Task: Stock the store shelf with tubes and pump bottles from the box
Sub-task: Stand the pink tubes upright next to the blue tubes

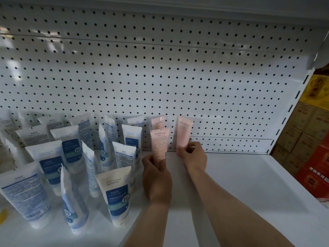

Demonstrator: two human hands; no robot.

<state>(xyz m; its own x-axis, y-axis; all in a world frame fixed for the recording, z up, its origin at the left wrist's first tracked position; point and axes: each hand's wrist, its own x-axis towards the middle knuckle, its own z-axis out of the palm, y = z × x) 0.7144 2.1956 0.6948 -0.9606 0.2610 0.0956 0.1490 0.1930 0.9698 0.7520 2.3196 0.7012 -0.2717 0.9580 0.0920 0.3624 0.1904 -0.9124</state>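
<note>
My left hand grips the bottom of an upright pink SYRINX tube with its printed back facing me. My right hand pinches the lower end of a second pink tube, held upright near the pegboard. A third pink tube stands against the pegboard just behind the left one. Several white and blue tubes stand cap-down on the left part of the white shelf. The box is out of view.
The shelf surface to the right of my hands is bare white metal up to the slotted upright. Beyond it at the far right are stacked brown cartons and a red carton. Another shelf overhangs at the top.
</note>
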